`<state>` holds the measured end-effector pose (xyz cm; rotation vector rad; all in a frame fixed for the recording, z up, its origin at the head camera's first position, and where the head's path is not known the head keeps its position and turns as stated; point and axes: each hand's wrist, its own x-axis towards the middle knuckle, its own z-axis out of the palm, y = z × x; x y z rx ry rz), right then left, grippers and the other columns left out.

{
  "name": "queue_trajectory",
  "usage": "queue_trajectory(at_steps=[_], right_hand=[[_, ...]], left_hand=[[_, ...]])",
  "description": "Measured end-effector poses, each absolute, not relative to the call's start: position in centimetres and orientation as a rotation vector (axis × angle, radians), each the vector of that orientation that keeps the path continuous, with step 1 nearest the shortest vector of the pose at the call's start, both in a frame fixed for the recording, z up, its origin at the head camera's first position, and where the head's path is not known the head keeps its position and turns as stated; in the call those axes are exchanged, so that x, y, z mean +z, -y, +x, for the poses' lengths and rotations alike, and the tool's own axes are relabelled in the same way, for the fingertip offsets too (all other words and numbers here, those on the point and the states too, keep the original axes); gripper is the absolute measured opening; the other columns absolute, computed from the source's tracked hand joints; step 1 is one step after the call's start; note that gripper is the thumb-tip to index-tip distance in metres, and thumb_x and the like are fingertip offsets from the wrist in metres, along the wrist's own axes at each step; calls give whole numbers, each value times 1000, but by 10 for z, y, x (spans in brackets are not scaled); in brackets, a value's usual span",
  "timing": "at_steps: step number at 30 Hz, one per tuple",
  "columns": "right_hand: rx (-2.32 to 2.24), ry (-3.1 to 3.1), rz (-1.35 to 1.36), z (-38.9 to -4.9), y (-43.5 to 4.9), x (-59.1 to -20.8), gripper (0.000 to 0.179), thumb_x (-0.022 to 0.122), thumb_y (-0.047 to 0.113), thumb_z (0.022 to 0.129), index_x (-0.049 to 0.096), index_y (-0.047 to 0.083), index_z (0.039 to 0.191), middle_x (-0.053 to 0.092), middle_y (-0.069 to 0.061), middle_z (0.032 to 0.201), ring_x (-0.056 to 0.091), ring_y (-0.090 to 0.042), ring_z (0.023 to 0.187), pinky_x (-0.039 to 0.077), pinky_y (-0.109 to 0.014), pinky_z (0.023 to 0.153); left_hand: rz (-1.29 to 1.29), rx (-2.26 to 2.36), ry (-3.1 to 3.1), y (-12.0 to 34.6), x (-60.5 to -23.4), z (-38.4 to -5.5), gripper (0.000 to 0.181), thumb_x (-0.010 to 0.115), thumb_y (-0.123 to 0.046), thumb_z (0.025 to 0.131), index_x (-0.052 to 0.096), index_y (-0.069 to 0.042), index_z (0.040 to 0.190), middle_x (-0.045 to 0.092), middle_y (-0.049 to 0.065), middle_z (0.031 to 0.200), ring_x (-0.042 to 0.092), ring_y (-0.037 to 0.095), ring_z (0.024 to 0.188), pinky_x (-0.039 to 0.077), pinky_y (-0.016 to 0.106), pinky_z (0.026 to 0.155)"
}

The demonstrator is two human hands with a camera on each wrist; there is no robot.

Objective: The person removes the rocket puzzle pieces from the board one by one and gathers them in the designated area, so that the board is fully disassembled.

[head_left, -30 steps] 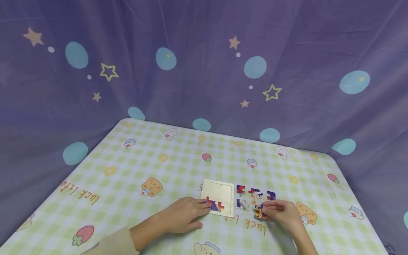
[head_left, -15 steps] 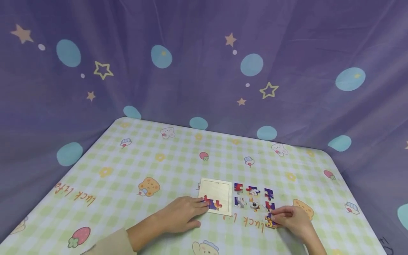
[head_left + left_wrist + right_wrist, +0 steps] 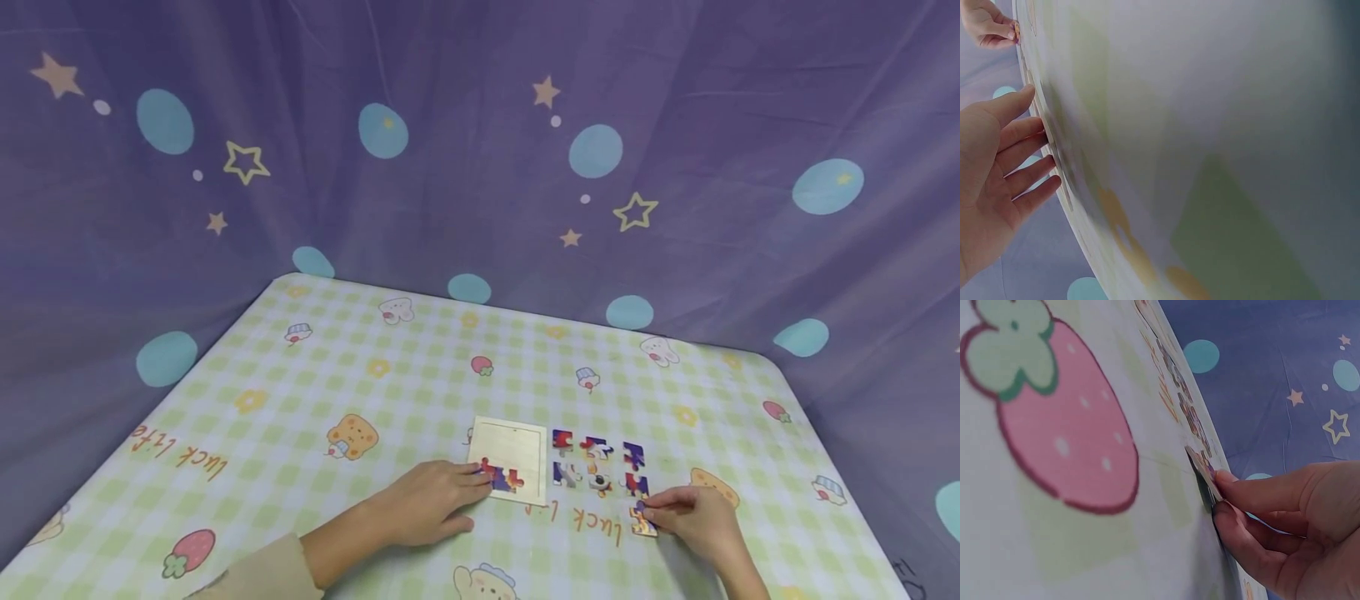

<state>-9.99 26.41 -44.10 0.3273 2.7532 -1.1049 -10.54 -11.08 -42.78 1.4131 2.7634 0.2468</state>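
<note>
My left hand [image 3: 438,506] lies at the near left of a pale wooden puzzle tray [image 3: 508,503], its straight fingers touching the corner. Joined red and purple puzzle pieces [image 3: 504,479] fill part of the tray's near side, partly under those fingertips. Between thumb and index finger, my right hand [image 3: 697,518] pinches the edge of a yellow and purple puzzle piece [image 3: 642,522]. In the right wrist view this puzzle piece [image 3: 1203,472] tilts up over its shadow on the cloth. From the left wrist, my left hand [image 3: 1007,153] shows spread fingers along the tray's edge.
Right of the tray, several loose puzzle pieces [image 3: 597,450] lie face up in short columns, the rightmost puzzle piece [image 3: 636,484] just beyond the held one. A green checked cloth [image 3: 420,375] covers the table. Behind it hangs a purple curtain [image 3: 480,183].
My right hand has carried the pinched puzzle piece to the right and slightly nearer, uncovering the loose pieces under it. My left hand has stayed on the tray.
</note>
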Motion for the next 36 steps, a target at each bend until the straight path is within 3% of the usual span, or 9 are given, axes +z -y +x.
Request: queue_trajectory(at_steps=[6,16,24,36], right_hand=[[-1032,-2789,316,-99,-263,-439,15,83,14,71,77,7,83,76,-4,74,66,-6,62,46,-16,56],[-1041,-2814,269,-99,-257,-428,14,79,14,76,76,7,88,75,-3,76,62,-3,60,47,-17,54],[-1134,-2837,125,-110,-222,-415,10,80,14,76,76,10,84,75,-2,78,62,-3,61,49,-17,56],[-1238,-2710,-371,-130,-159,-427,10,79,9,76,73,8,85,72,-1,77,62,-5,67,52,-15,62]], left_hand=[[1410,238,-2760,110,-427,-105,45,59,-36,93,59,-13,132,57,2,139,55,22,130,48,37,106],[1405,230,-2762,110,-424,-104,45,60,-35,93,59,-13,132,58,2,139,56,22,129,49,36,106],[1390,229,-2754,108,-422,-105,45,60,-34,93,59,-12,132,58,2,139,56,22,129,48,35,107],[1361,239,-2735,110,-427,-107,45,59,-36,93,58,-15,133,56,-1,140,54,20,130,47,35,108]])
